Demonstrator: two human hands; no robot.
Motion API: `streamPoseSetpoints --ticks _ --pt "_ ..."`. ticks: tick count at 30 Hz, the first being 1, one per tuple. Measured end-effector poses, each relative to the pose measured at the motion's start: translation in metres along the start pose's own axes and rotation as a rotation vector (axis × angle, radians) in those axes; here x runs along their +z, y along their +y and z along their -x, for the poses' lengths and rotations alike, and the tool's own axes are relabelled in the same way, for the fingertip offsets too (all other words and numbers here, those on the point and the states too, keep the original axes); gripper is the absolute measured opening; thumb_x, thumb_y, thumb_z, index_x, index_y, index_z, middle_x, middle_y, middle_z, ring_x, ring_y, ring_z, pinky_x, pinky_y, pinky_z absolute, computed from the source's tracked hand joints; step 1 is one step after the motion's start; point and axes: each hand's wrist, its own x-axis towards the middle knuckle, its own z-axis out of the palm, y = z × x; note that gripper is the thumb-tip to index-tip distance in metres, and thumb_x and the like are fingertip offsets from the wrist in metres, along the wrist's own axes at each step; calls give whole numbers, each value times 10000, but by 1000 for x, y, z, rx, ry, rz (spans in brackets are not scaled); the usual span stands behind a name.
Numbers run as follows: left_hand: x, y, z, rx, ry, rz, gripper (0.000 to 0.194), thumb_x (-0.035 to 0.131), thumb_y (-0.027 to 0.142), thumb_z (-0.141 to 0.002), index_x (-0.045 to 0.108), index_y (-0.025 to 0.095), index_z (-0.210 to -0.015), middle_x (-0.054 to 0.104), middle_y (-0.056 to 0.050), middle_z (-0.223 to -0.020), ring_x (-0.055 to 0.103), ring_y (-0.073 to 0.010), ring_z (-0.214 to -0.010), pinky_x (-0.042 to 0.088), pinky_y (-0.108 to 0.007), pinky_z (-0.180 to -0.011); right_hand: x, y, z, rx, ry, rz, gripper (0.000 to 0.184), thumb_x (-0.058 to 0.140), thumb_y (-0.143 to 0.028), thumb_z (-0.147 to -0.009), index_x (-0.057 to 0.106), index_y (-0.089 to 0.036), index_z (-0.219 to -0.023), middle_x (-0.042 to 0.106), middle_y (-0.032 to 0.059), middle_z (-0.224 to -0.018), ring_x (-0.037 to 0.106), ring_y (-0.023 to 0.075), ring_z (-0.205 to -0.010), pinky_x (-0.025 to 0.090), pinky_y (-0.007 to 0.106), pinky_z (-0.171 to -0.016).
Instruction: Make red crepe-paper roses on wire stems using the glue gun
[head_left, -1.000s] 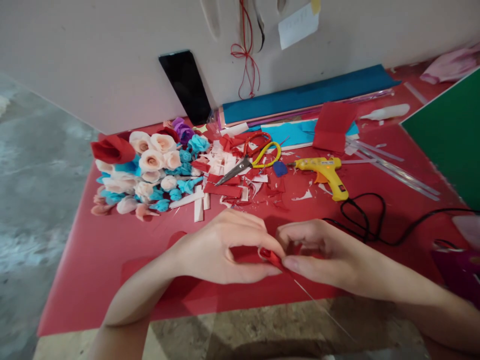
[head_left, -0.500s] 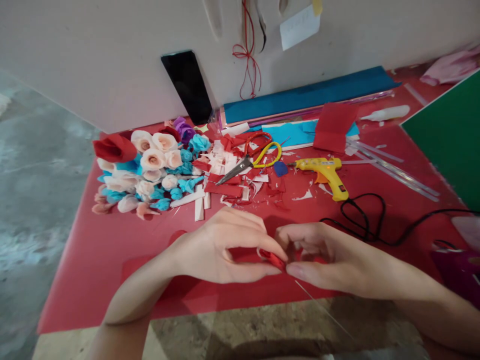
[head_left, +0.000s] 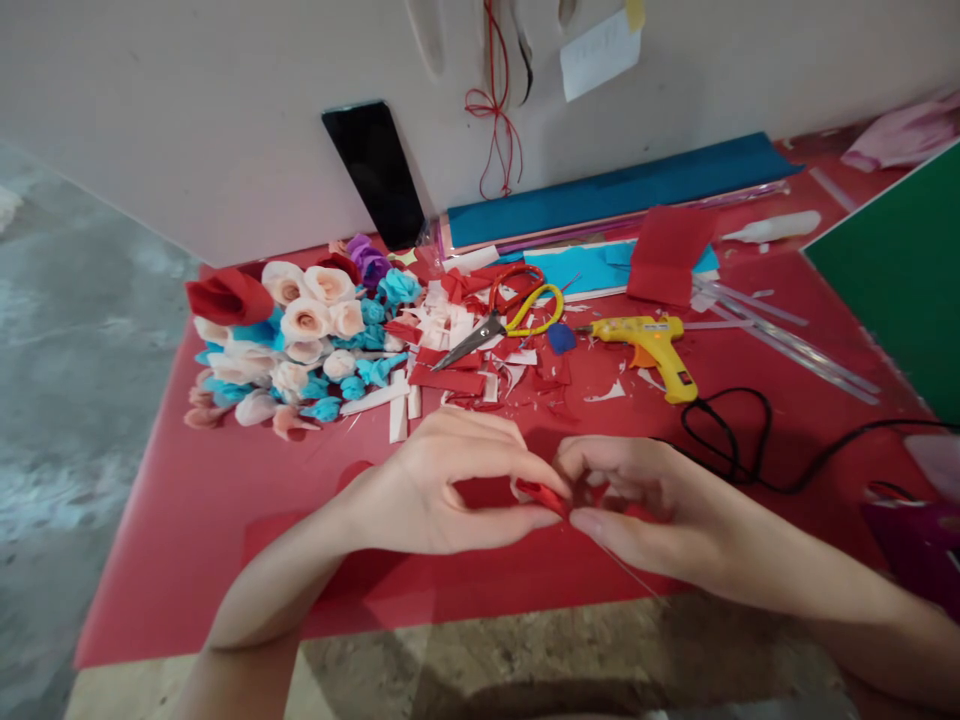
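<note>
Pinched between the thumb and fingers of my left hand [head_left: 461,490] is a small rolled piece of red crepe paper [head_left: 541,494]. My right hand [head_left: 637,505] is closed at the paper's right end, its thumb and fingertips meeting my left fingertips. From under my right thumb a thin pale thread [head_left: 630,570] trails down to the right; where it joins the paper is hidden by my fingers. Both hands are above the red tabletop [head_left: 180,520], close to its front edge.
Paper flowers [head_left: 307,320] are heaped at the left. Behind my hands lie scissors [head_left: 480,335] on paper scraps, and a yellow glue gun [head_left: 645,345] with a black cord [head_left: 765,480]. A phone [head_left: 375,175] leans against the wall. A green board [head_left: 900,270] stands at right.
Both hands have risen slightly with the red crepe paper. Less of the thread shows below my right hand, and its visible end is nearer the table's edge.
</note>
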Motion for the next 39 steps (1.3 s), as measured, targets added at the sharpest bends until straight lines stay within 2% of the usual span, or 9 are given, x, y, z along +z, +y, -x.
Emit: streamPoseSetpoints --ticks 9,14,17,19,25,29,33,39 --pt "0 0 1 -2 38 -2 107 670 95 -751 666 98 -858 693 -58 -694 584 -105 -606 492 -212 -579 1 0 1 -4 38 20 27 534 -183 -831 526 -181 -806 521 -50 -706 447 52 -592 376 143 -538" --pt "-1 1 2 2 40 6 131 675 76 -741 664 102 -869 698 -54 -712 602 -112 -629 502 -217 -601 -2 0 6 -84 87 79 115 506 -125 -817 562 -211 -871 580 -49 -820 507 51 -673 412 122 -602" --pt "-1 1 1 9 42 9 124 674 73 -741 664 99 -861 704 -62 -718 608 -116 -629 508 -220 -602 -4 2 9 -71 113 52 83 519 -231 -852 578 -219 -908 598 -24 -903 540 81 -753 440 158 -667" --pt "-1 0 1 15 38 17 126 667 74 -746 664 106 -869 704 -63 -717 610 -119 -632 513 -224 -606 -4 2 8 -50 120 25 124 541 -314 -854 581 -204 -895 597 -6 -896 542 102 -766 444 187 -681" --pt "-3 -2 0 26 19 67 166 643 49 -760 675 123 -905 683 -78 -825 632 -113 -717 520 -198 -649 -6 -2 -1 14 -17 -78 110 598 -285 -832 581 -177 -836 549 -26 -769 483 88 -686 395 187 -629" --pt "-4 1 0 25 12 59 160 628 37 -769 683 119 -895 662 -77 -842 628 -100 -726 512 -178 -652 -8 -3 -3 31 -57 -156 118 635 -259 -808 568 -162 -798 508 -35 -729 447 72 -653 360 177 -595" --pt "-5 1 0 31 19 69 170 619 37 -777 680 130 -905 655 -71 -850 624 -97 -733 508 -174 -652 -10 -2 -3 47 -146 -267 163 591 -296 -852 549 -152 -787 453 -51 -672 395 47 -583 319 168 -537" --pt "-4 -2 0 56 43 56 165 651 36 -757 670 104 -906 674 -78 -852 628 -95 -753 516 -169 -682 -9 1 -3 85 -155 -259 218 564 -346 -876 562 -133 -829 473 -35 -683 380 38 -558 278 168 -485"
